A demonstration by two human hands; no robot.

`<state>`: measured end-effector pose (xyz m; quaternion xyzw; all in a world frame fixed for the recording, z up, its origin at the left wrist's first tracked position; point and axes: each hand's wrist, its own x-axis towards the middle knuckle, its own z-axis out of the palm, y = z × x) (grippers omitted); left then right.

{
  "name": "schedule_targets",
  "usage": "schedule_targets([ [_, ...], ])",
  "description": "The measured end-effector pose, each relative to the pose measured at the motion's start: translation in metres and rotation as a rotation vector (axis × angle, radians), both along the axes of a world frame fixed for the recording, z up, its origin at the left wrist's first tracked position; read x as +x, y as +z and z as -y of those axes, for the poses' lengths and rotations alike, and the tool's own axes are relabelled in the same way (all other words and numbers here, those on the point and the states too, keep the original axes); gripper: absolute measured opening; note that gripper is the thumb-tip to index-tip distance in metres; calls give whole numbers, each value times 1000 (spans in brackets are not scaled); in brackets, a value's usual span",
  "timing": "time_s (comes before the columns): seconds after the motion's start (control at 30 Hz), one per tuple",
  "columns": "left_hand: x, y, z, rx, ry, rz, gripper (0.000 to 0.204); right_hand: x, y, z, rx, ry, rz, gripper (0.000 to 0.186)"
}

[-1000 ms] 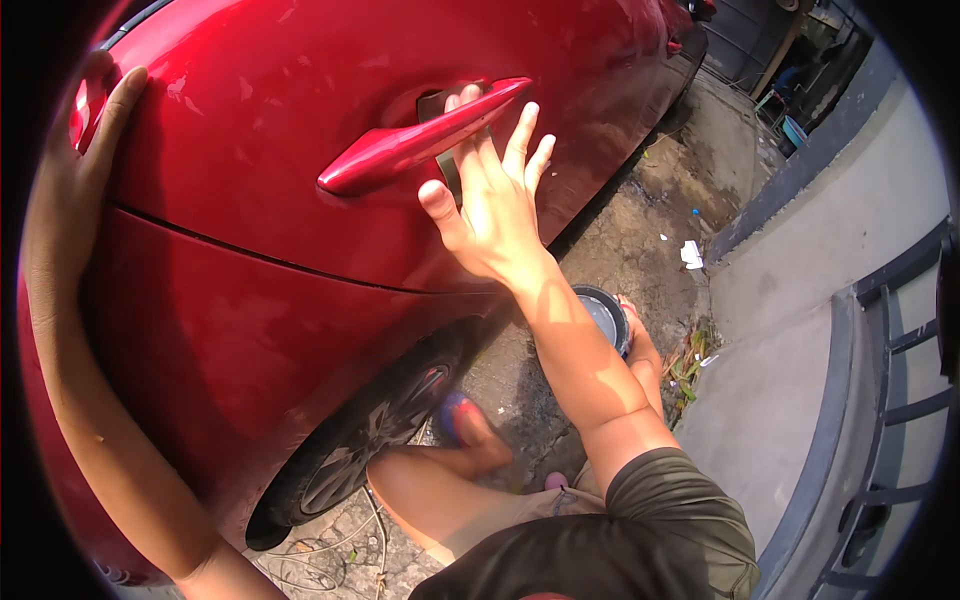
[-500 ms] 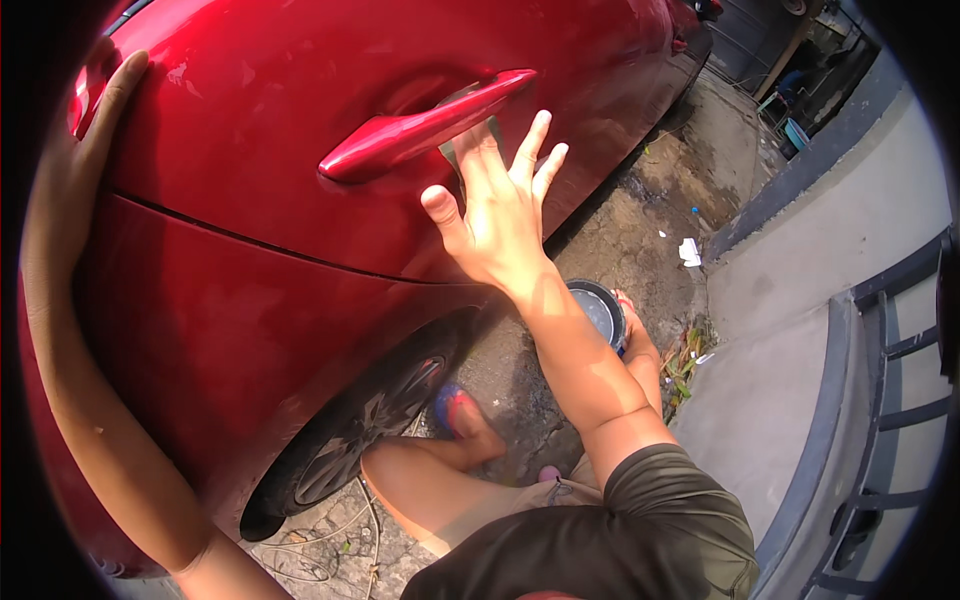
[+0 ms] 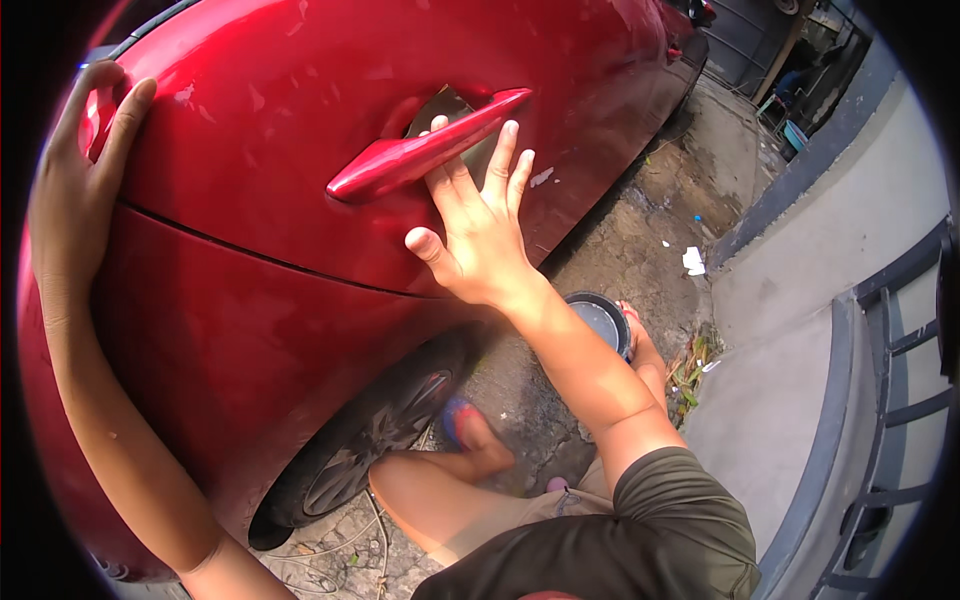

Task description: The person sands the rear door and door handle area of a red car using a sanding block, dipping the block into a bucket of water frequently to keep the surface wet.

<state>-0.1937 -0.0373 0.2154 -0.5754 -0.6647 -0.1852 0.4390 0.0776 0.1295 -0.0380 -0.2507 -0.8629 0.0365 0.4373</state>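
A glossy red car door handle (image 3: 395,165) stands out from the red car (image 3: 270,110). Two fingers of my right hand (image 3: 475,245) are threaded beneath it from below, their tips lying on a thin dark olive sheet (image 3: 440,108) in the recess. Part of that sheet shows below the handle too; its material is unclear. The other fingers and thumb of this hand are spread. At the upper left, my left hand (image 3: 75,210) rests against the car body beside a shiny red-and-white part (image 3: 95,120), thumb and fingers apart.
Below the door is a wheel (image 3: 365,430). A dark bucket (image 3: 600,320) with greyish contents stands on rough concrete by my foot. To the right are a grey wall (image 3: 790,270) and a dark metal gate (image 3: 900,410). A thin cable (image 3: 383,545) lies near the wheel.
My right hand has shifted slightly left, and its fingertips now show above the handle. More of the dark sheet has come into sight there. More fingers of my left hand are visible.
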Motion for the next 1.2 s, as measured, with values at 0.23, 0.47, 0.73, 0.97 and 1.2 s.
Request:
schedule_targets([
  [0.23,9,-1,-2,-2,35,-6,43,-7,2,5,-21,64,-145,83],
  [0.47,0,-9,-7,20,39,55,41,-7,0,5,-103,69,-148,87],
  [0.73,10,7,0,-32,121,-24,41,-4,6,2,-106,68,-123,81],
  [0.97,7,15,14,-48,80,72,39,14,-6,8,2,28,-130,69],
  [1.2,25,14,6,-33,132,-10,40,8,-12,20,99,-11,-155,65],
])
